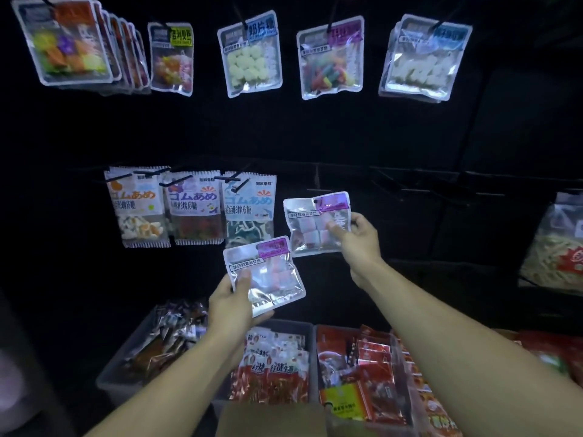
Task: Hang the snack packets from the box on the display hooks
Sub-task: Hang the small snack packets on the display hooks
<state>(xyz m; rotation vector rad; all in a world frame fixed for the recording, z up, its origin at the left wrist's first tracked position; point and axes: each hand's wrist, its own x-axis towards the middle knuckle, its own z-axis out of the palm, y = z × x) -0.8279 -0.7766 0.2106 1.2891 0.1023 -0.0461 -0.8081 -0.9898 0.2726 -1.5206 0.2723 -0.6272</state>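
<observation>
the left hand [235,305] grips a silver packet with a purple label [265,275] by its lower left corner, at centre frame. the right hand [356,234] pinches a second purple-labelled packet [315,223] by its right edge, held just up and right of the first, beside the hanging gummy packets [189,206]. a cardboard box [271,421] sits at bottom centre.

The left hand [235,305] grips a silver packet with a purple label [265,275] by its lower left corner, while the right hand [358,236] pinches a matching packet [312,223] by its right edge, raised near the bare black hooks [388,181] of the dark display wall. Three gummy packets [189,206] hang just left of it. Below, grey bins [310,348] hold red snack packs, and a cardboard box [271,421] sits at the bottom edge.
</observation>
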